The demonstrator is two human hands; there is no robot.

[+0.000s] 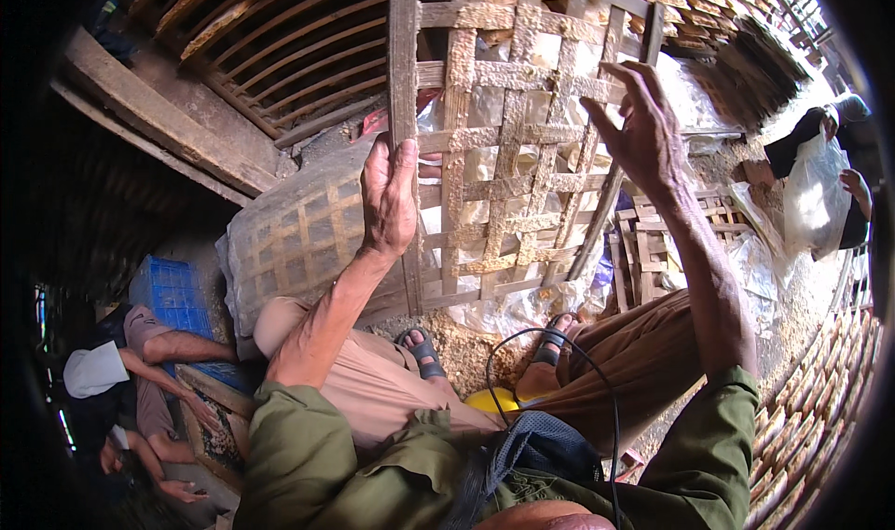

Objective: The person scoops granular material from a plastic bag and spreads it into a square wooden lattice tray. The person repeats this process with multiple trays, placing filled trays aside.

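Note:
A wooden lattice rack of crossed flat slats stands upright in front of me, its slats crusted with pale crumbs. Its left side bar is gripped by my left hand, thumb along the bar and the other fingers partly out of sight. Over the upper right part of the lattice hovers my right hand, thumb and fingers spread apart. Whether its fingertips touch the slats I cannot tell. Clear plastic sheeting shows below and through the gaps.
Large slatted racks lean at the upper left, behind a plastic-covered lattice stack. A smaller lattice lies right. More racks fill the lower right. Co-workers sit by a blue crate and hold a plastic bag.

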